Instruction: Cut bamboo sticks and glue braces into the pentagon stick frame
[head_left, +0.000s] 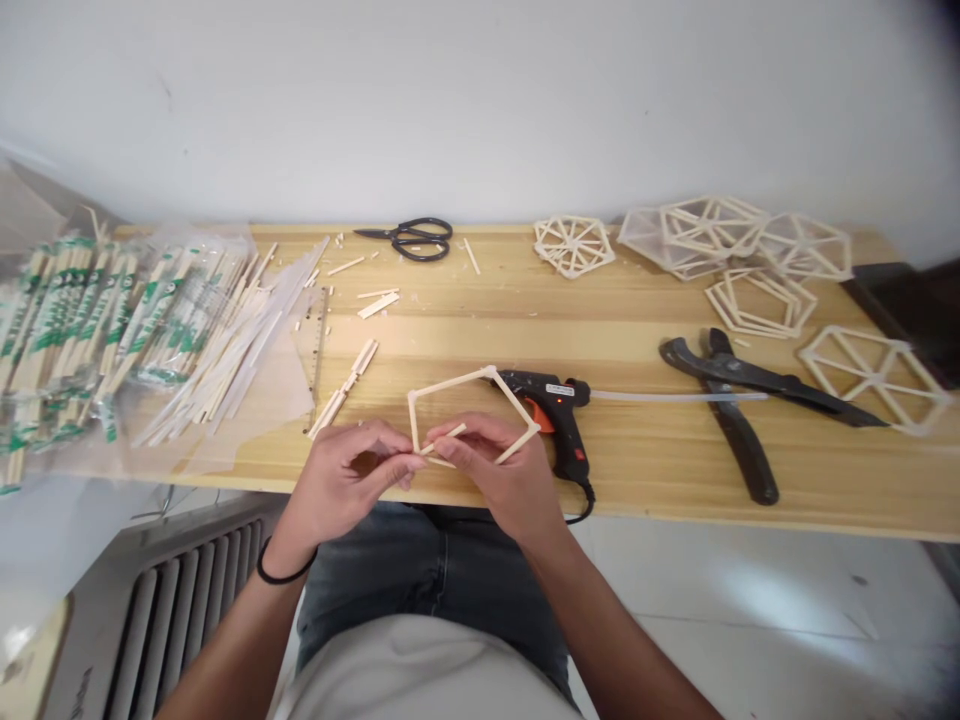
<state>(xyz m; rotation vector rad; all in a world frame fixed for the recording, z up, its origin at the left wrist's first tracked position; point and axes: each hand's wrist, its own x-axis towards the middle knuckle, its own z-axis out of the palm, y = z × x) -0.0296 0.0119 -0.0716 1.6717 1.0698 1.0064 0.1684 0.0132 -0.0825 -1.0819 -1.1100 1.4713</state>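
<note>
Near the table's front edge I hold a frame of short wooden sticks (452, 382) joined at the corners into a polygon. My left hand (356, 475) pinches its lower left corner. My right hand (499, 465) grips the lower side, and a loose short stick (450, 437) lies between its thumb and fingers, one end near the left fingertips. Fingers hide part of the frame's lower side. Just beyond my right hand lies a black glue gun (559, 400) with an orange trigger and a clear glue stick (637, 397) at its back.
Packaged chopsticks (75, 320) and loose sticks (225, 350) cover the left. Cut pieces lie beside a clear ruler (318, 360). Black scissors (420, 240) rest at the back. Black-handled cutters (731, 400) and several stick frames (874, 375) occupy the right.
</note>
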